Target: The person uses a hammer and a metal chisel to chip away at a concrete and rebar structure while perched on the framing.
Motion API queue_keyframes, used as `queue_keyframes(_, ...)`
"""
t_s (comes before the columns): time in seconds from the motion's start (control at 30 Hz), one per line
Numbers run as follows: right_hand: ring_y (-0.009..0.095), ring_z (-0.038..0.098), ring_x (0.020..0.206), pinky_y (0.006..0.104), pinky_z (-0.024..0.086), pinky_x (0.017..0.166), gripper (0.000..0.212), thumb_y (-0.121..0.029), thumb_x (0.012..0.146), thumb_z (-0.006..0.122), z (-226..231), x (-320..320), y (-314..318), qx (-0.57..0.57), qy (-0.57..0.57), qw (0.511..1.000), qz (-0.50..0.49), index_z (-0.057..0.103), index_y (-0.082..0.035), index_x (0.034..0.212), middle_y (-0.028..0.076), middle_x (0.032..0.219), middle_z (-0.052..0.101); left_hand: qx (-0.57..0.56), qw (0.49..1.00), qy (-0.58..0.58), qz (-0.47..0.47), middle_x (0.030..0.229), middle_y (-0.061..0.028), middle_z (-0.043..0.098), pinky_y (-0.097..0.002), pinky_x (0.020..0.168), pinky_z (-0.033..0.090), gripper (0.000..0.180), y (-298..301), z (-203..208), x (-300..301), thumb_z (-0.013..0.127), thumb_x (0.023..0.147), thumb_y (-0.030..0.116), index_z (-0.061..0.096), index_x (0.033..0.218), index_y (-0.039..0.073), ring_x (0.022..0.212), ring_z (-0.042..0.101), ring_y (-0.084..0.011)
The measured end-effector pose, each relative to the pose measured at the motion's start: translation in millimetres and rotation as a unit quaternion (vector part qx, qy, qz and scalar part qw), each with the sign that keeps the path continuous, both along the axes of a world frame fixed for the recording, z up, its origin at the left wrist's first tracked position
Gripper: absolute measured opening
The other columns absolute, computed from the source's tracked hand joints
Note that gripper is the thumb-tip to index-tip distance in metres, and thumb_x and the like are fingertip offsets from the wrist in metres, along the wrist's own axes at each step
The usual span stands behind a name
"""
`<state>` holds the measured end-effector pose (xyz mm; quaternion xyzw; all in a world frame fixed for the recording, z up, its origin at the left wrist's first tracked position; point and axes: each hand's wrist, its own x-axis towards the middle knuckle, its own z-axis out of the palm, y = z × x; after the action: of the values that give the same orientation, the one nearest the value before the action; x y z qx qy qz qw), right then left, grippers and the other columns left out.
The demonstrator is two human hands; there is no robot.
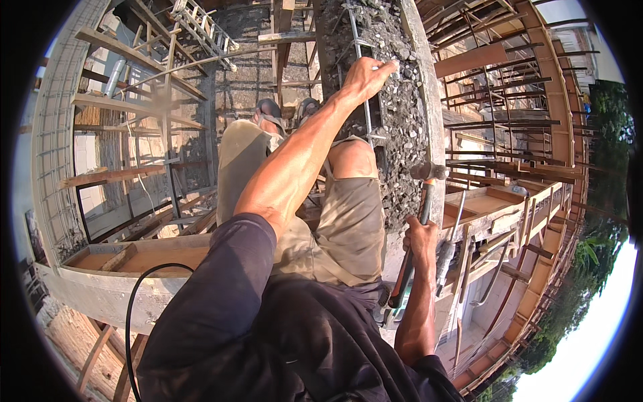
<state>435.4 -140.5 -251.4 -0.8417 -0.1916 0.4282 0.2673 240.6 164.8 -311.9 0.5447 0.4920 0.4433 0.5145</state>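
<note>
My left hand (367, 78) reaches out over a strip of rough, broken concrete (400, 120). Its fingers are closed, and a small pale bit shows at the fingertips, too small to name. Beneath and beside that hand, a steel rebar (368, 124) runs along the strip's left side. Lower down on the right, my right hand (420, 238) is wrapped around the handle of a hammer (426, 197). The metal hammer head (429, 172) points away from me, beside the strip's pale right edge (435, 134).
Below on the left stand wooden braces (134, 110) and a metal frame (201, 27). Rebar mesh (57, 167) lines the far left. To the right are timber formwork (495, 201) and several crossing bars. A black cable (131, 301) loops by my left arm.
</note>
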Motion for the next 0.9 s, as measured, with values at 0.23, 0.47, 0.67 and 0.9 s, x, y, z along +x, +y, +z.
queue_keyframes(0.23, 0.015, 0.048, 0.038, 0.0324, 0.038, 0.035, 0.022, -0.014, 0.083, 0.068, -37.4, 20.6, -101.3, -0.088, -0.021, 0.991, -0.098, 0.053, -0.002, 0.072, 0.004, 0.053, 0.049, 0.020, 0.993, 0.089, 0.079, 0.051, -0.0142, 0.051, -0.0447, 0.056, 0.043, 0.054, 27.4, 5.4, 10.0, 0.061, 0.090, 0.044, 0.061, 0.062, -0.003, 0.050, 0.055, -0.0246)
queue_keyframes(0.47, 0.020, 0.053, 0.045, 0.0404, 0.043, 0.047, 0.035, -0.023, 0.080, 0.066, -74.7, 9.7, -106.2, -0.100, -0.152, 0.981, 0.066, 0.053, 0.003, 0.061, 0.011, 0.051, 0.053, 0.050, 0.996, 0.027, 0.072, 0.057, -0.0173, 0.060, -0.0425, 0.057, 0.047, 0.041, 5.7, -9.2, 7.9, 0.066, 0.085, 0.038, 0.069, 0.070, 0.000, 0.055, 0.063, -0.0234)
queue_keyframes(0.67, 0.025, 0.061, 0.056, 0.0456, 0.048, 0.062, 0.043, -0.033, 0.080, 0.071, -96.6, 6.7, -113.1, -0.091, -0.186, 0.975, 0.075, 0.064, 0.009, 0.072, 0.020, 0.058, 0.060, 0.057, 0.995, 0.026, 0.074, 0.050, -0.0140, 0.053, -0.0429, 0.052, 0.042, 0.040, 14.2, -3.5, 12.3, 0.064, 0.087, 0.032, 0.062, 0.062, 0.001, 0.045, 0.052, -0.0222)
queue_keyframes(0.9, 0.028, 0.065, 0.063, 0.0452, 0.050, 0.064, 0.040, -0.032, 0.084, 0.071, -124.6, 25.2, -125.6, -0.097, -0.229, 0.960, 0.131, 0.068, 0.008, 0.088, 0.022, 0.073, 0.069, 0.055, 0.992, -0.016, 0.111, 0.049, -0.0108, 0.040, -0.0406, 0.048, 0.035, 0.040, 25.1, 1.3, 13.6, 0.064, 0.088, 0.025, 0.054, 0.059, -0.001, 0.048, 0.036, -0.0111)
